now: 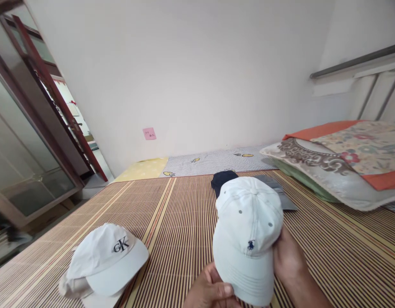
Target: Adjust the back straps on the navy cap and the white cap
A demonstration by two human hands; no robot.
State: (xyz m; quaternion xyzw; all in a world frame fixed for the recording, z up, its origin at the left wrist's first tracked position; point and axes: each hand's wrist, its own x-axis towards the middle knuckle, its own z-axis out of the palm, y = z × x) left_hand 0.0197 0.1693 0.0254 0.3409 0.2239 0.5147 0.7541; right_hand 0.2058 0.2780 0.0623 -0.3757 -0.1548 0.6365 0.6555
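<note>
Both hands clamp the pale cap (pixel 247 239) above the striped mat (pixel 172 222); the left hand (pixel 210 291) pinches its brim, the right hand (pixel 289 259) cups its side, logo facing up; the lettered cap (pixel 109 259) rests left of it.

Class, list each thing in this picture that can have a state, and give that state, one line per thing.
White cap with pony logo: held up, brim toward camera.
Left hand: gripping the brim.
Right hand: gripping the cap's side.
CK cap: lying on the mat, untouched.
Dark cap: lying behind, partly hidden.
Glass door: open.
</note>
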